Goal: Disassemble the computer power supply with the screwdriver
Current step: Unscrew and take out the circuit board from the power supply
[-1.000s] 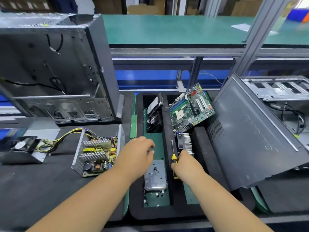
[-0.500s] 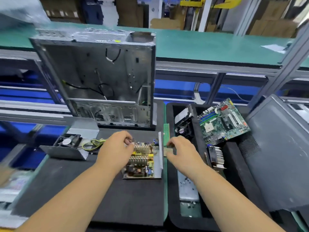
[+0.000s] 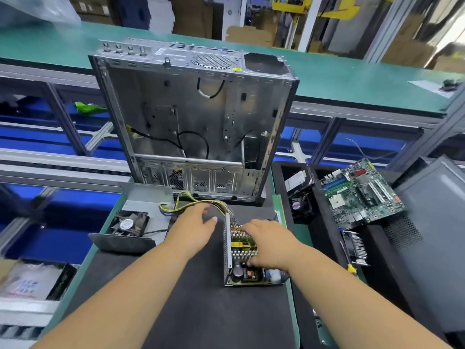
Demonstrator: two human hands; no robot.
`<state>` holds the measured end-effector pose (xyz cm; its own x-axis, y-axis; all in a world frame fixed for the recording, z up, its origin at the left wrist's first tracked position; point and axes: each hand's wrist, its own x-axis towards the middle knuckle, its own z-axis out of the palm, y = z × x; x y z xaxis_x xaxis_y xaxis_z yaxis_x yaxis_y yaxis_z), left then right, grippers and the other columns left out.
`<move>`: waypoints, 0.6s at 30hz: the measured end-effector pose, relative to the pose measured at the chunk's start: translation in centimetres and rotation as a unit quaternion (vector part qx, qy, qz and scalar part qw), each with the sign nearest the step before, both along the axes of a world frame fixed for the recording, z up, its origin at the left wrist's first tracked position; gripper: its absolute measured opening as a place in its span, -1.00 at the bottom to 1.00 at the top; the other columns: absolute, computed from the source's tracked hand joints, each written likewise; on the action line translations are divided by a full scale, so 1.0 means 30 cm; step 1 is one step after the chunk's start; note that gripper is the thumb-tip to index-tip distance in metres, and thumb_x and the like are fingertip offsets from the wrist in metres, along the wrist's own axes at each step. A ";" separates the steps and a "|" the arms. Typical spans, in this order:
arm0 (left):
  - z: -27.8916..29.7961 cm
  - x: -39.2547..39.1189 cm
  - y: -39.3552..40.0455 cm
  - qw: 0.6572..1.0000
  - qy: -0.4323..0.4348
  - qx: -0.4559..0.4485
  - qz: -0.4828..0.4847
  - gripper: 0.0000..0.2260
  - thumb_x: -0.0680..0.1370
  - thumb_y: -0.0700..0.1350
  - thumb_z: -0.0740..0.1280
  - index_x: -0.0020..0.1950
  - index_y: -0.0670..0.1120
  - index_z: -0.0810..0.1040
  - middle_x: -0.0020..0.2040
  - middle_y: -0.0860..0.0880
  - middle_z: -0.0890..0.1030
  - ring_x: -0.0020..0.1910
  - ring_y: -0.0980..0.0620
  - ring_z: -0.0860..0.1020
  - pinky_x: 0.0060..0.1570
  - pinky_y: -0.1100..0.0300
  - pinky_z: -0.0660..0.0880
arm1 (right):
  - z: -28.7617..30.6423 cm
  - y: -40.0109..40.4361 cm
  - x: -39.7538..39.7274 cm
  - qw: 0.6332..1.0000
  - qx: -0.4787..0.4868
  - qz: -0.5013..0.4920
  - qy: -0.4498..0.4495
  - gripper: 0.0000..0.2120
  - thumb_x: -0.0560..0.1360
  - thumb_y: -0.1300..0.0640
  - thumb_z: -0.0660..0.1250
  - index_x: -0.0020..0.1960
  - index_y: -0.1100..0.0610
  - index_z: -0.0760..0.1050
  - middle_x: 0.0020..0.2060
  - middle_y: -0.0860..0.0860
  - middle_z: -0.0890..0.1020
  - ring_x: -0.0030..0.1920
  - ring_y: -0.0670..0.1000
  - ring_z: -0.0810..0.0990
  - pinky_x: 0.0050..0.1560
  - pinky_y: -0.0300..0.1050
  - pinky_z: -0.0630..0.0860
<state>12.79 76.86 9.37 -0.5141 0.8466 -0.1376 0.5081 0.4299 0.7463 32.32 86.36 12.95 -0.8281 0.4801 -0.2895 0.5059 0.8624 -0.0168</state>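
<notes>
A black mat covers the green-edged worktop [image 3: 295,311] in a warehouse of cardboard boxes. One opened metal power supply [image 3: 241,255] lies before one upright gutted steel computer case [image 3: 196,117]. Since a moment ago the right hand [image 3: 268,244] has moved onto it, grip curled over its parts; the left hand [image 3: 193,226] has released it, grip relaxed, near its yellow wires [image 3: 191,204].

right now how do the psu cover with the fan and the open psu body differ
The psu cover lies untouched at the left, a black fan in it; the psu body sits mid-mat under the right hand. The cover is nearly bare metal; the body is packed with heatsinks and coils. The wire bundle runs between them, and both rest on the black mat.
</notes>
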 end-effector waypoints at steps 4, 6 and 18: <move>-0.008 0.013 0.067 0.996 -0.086 -0.006 -0.016 -0.49 0.48 0.19 0.41 0.32 0.00 0.38 0.21 0.05 0.50 0.14 0.07 0.51 0.23 0.06 0.46 | 0.009 0.004 -0.003 1.000 -0.009 -0.019 0.017 -0.34 0.35 -0.05 0.43 0.42 -0.03 0.39 0.21 -0.01 0.55 0.20 0.11 0.56 0.20 -0.03 0.46; -0.019 0.029 0.086 0.994 -0.101 -0.012 -0.035 -0.45 0.45 0.15 0.46 0.33 -0.01 0.36 0.20 0.06 0.48 0.16 0.08 0.49 0.21 0.11 0.45 | 0.013 0.008 0.004 0.999 -0.008 -0.025 0.033 -0.38 0.33 -0.05 0.42 0.37 -0.02 0.43 0.18 -0.02 0.57 0.15 0.11 0.58 0.18 -0.04 0.46; 0.009 0.023 0.101 0.991 -0.058 -0.035 -0.113 -0.82 0.55 -0.06 0.37 0.10 0.12 0.44 0.19 0.14 0.52 0.15 0.10 0.50 0.13 0.15 0.42 | 0.022 0.064 0.087 0.988 -0.076 -0.047 0.124 -0.40 0.33 0.06 0.47 0.34 -0.01 0.42 0.27 -0.07 0.53 0.25 0.01 0.48 0.28 -0.13 0.34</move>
